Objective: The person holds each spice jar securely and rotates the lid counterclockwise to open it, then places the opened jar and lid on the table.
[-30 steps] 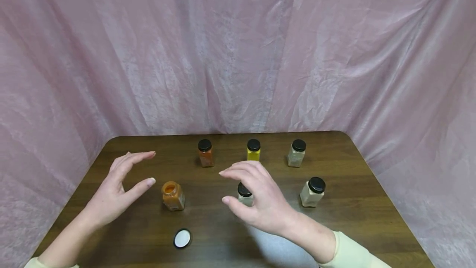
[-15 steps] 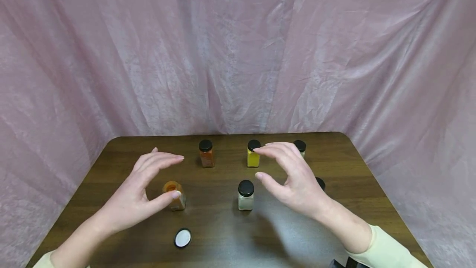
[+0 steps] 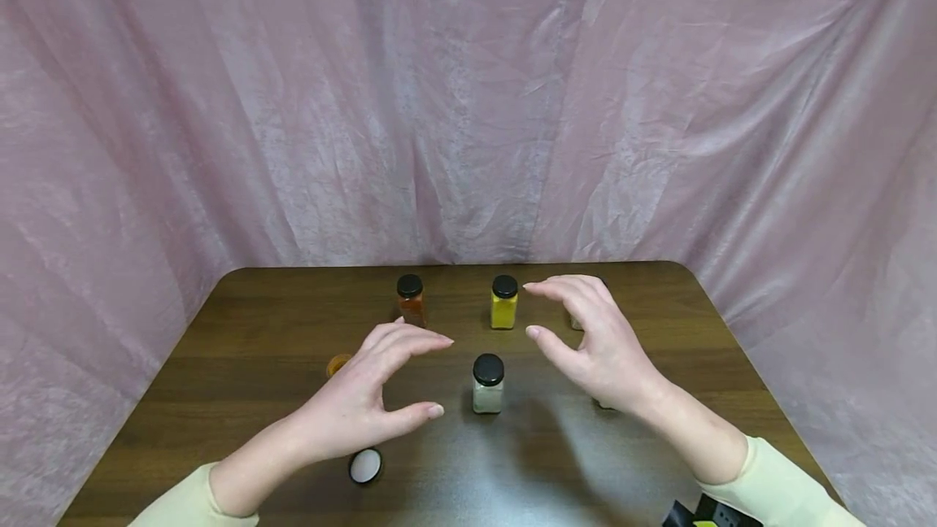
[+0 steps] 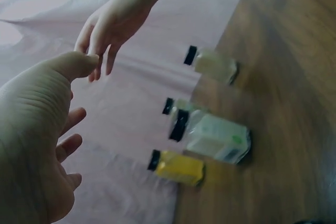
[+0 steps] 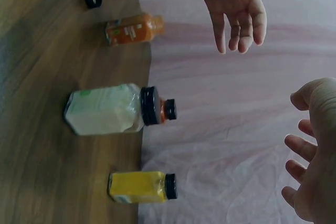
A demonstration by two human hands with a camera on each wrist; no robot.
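Note:
Both hands hover above the table with nothing in them, thumbs apart from the fingers. My left hand (image 3: 359,405) is left of a black-capped jar of white powder (image 3: 487,397). Behind that hand, the uncapped orange jar (image 3: 338,363) is mostly hidden in the head view; the right wrist view shows the orange jar (image 5: 131,30) upright with an open mouth. Its likely lid (image 3: 365,467), black with a white inside, lies face up near the left wrist. My right hand (image 3: 596,344) is right of the yellow jar (image 3: 503,303) and covers most of two pale jars.
A capped red-orange jar (image 3: 411,302) stands at the back left. The wooden table (image 3: 249,332) ends at a pink curtain (image 3: 468,104). A black device (image 3: 706,513) shows by the right sleeve at the lower edge.
My left hand has moved right, from beside the orange jar to in front of it. My right hand has moved right and back, uncovering the middle white jar. The jars have stayed put.

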